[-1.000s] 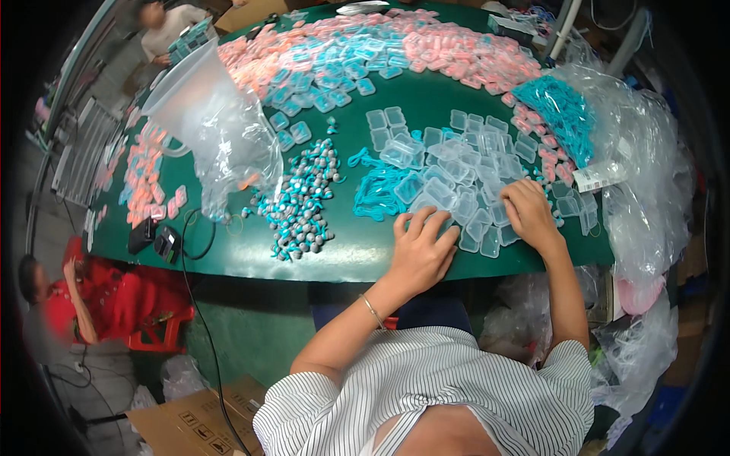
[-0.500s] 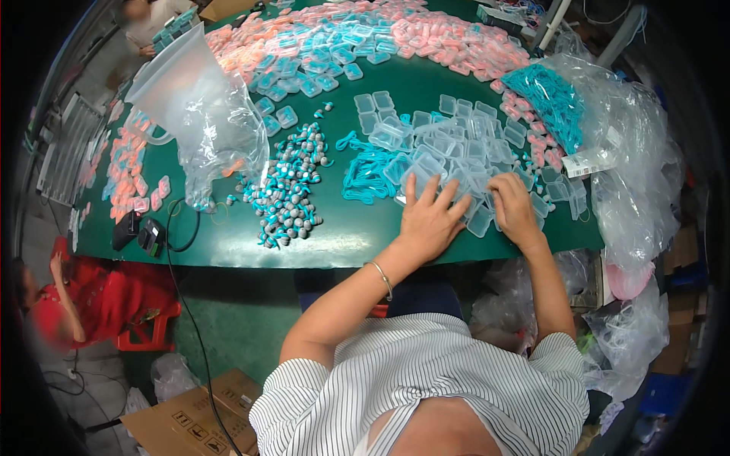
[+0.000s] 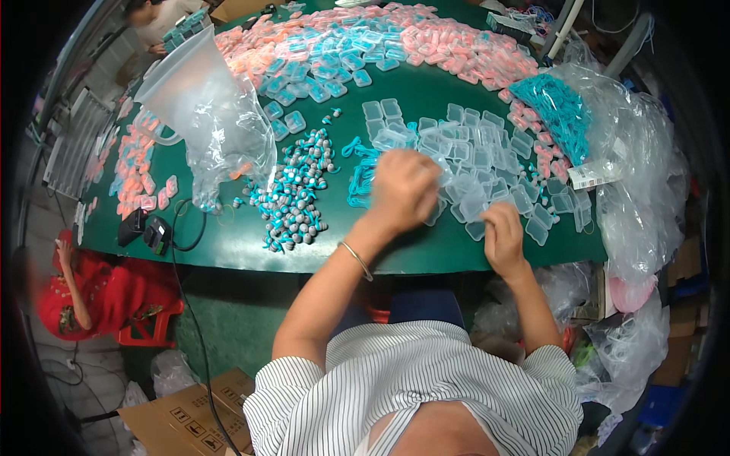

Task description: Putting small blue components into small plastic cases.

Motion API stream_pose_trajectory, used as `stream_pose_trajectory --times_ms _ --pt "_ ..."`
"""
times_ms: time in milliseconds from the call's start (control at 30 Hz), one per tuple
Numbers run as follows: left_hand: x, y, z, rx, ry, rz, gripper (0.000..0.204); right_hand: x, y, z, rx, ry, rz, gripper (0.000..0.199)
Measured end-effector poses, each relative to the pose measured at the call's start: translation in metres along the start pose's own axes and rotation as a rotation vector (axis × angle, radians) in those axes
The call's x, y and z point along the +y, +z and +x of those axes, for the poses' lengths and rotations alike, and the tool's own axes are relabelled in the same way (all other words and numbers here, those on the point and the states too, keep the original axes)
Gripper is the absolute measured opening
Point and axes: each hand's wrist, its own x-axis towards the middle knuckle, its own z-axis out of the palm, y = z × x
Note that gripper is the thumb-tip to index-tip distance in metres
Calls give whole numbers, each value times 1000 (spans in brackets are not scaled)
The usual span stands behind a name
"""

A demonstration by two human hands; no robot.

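Observation:
My left hand [image 3: 403,191] is curled over the right edge of a bundle of teal cords [image 3: 360,182], beside the box pile. Its fingers are bent together and slightly smeared; whatever they hold is hidden. At the near edge of a spread of clear plastic boxes [image 3: 480,158], my right hand [image 3: 503,237] pinches a small clear plastic box [image 3: 473,207] with thumb and fingers. Left of the cords lies a heap of small grey-and-teal pieces [image 3: 298,190], like earplugs.
Filled pink and teal boxes [image 3: 456,47] cover the far side. A clear bag [image 3: 228,129] stands at left; another plastic bag [image 3: 635,175] with teal cords [image 3: 559,110] lies at right. A black cable [image 3: 176,281] hangs over the table's front edge. Another person [image 3: 84,300] sits at left.
My left hand has left the boxes, moving left toward the cords, its spread fingers now curled. My right hand has drawn nearer to me. The near boxes have shifted apart.

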Motion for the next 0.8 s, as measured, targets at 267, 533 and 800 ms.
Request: stream_pose_trajectory --times_ms 267,533,800 --pt "-148 -20 23 -101 -583 645 29 -49 13 -9 -172 -174 124 23" --pt "-189 -9 29 -296 -630 798 15 -52 21 -4 -352 -170 129 16" --pt "-173 -10 31 -165 -474 642 15 -65 27 -5 -390 -180 218 16"
